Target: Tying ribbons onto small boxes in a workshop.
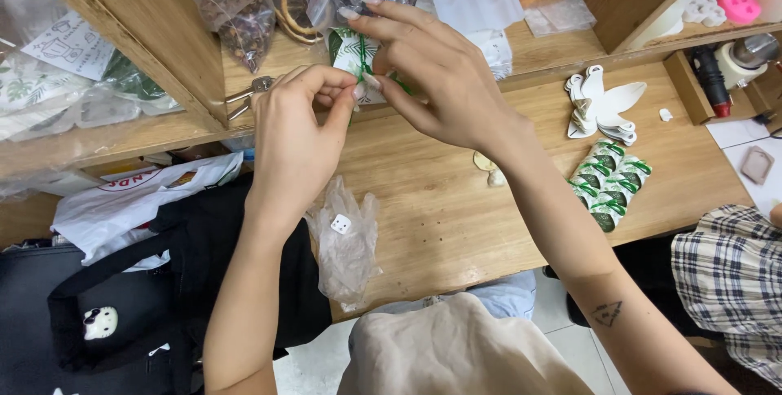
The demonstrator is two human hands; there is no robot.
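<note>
Bright, even indoor light, soft shadows, sharp focus throughout.

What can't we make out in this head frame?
- Small white-and-green leaf-print packet: mostly hidden by left hand and right hand; exact grip unclear.
- Clear plastic bags on the wooden shelf: cut off by top edge.
- Checked sleeve: cut off at right edge.
</note>
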